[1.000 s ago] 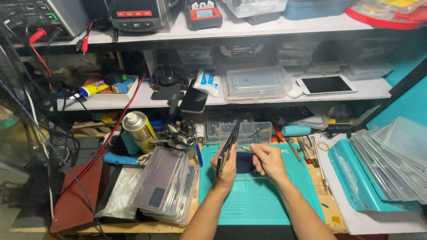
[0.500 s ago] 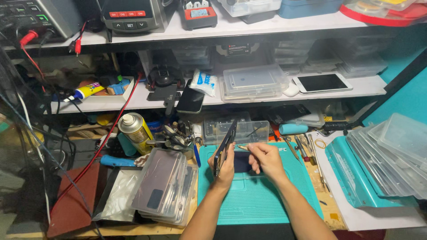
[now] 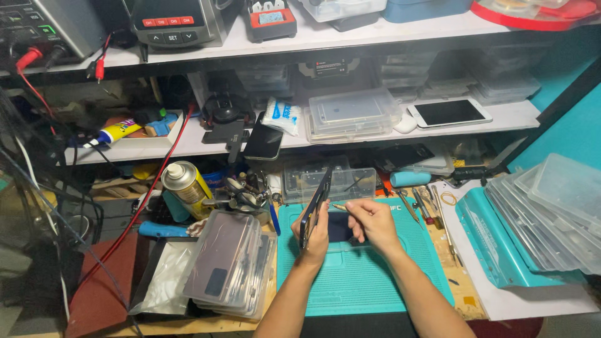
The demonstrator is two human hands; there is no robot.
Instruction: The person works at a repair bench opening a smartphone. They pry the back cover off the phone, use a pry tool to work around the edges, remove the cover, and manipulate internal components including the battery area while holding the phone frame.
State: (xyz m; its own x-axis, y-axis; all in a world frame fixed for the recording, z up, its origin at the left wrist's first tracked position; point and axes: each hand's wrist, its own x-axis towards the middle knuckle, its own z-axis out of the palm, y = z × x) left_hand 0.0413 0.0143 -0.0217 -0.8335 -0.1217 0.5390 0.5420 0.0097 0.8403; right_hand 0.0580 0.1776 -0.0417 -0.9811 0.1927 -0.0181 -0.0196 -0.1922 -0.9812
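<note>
At the near middle of the teal mat, the left hand grips a dark phone tilted on edge; the right hand pinches a thin tool at its frame. Prying seems underway, calling for gentle leverage. Beyond lies a clear parts box.

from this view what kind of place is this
Most likely a phone repair bench: the left hand holds an opened phone over a teal work mat, with phones on the shelf and small tools beside it.
</note>
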